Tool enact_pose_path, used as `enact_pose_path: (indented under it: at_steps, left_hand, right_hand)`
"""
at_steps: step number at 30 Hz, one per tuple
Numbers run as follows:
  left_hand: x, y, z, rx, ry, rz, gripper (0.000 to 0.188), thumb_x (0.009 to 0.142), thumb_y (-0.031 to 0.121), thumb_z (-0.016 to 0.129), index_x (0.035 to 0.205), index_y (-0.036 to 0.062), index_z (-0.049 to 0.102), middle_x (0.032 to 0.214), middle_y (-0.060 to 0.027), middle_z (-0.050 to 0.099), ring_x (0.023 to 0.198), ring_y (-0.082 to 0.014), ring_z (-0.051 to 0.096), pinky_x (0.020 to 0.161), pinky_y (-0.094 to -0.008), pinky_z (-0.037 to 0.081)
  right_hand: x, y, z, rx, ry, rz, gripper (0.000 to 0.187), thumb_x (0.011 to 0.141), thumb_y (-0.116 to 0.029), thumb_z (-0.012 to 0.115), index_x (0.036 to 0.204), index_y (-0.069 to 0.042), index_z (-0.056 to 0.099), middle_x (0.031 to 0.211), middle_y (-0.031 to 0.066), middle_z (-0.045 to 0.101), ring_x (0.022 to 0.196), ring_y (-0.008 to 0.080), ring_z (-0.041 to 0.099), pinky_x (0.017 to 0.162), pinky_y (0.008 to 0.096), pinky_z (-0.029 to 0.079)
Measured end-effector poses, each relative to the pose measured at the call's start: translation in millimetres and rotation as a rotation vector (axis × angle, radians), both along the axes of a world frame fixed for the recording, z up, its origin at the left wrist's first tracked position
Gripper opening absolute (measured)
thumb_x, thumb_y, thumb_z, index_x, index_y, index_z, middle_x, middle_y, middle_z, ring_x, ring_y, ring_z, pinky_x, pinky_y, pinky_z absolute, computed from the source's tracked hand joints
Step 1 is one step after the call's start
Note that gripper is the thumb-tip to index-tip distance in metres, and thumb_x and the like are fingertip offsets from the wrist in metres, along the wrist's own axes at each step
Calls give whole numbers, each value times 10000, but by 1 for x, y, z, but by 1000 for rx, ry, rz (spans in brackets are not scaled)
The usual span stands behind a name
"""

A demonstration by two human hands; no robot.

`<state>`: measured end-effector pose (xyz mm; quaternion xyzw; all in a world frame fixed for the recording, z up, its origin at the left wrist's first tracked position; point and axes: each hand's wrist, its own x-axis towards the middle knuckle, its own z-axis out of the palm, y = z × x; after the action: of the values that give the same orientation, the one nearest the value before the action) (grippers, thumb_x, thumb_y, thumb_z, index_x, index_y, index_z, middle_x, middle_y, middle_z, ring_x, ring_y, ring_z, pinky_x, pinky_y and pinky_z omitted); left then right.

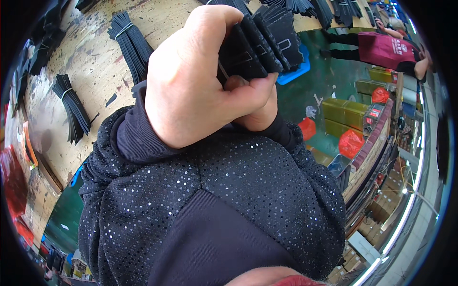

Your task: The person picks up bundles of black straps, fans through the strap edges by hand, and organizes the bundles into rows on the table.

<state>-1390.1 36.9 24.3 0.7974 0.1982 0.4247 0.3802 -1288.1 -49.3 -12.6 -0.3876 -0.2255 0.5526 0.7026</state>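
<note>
Black flat strips, one fanned stack, held close under the camera at about 12 o'clock in the view. Long axis runs from the hands toward 1 o'clock, free ends splayed. Left hand: closed around the stack's near end, thumb across the front, the nearer and dominant grip. Right hand: mostly hidden behind the left at 4 o'clock from it, fingers curled; what it pinches cannot be told. Wooden worktop beyond at 10 o'clock carries banded bundles of like strips.
</note>
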Motion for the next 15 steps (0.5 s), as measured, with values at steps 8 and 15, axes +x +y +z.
enact_pose_path:
  at_steps: [8,15]
  left_hand:
    - [-6,3,-6,-5,-58,-90,562,647,-3,738,1109,-12,419,1006,-127,596,897,-162,610,782,-268,492]
    - [-11,5,-8,-57,-94,-132,562,660,7,734,1110,-10,397,1026,-161,583,924,-179,596,799,-287,495]
  right_hand:
    - [4,6,7,52,-404,-81,384,703,-48,698,1052,1,546,946,60,617,834,139,605,719,264,501]
    - [4,4,6,7,-454,-12,420,714,-82,721,1072,-7,515,904,63,619,805,131,613,697,267,509]
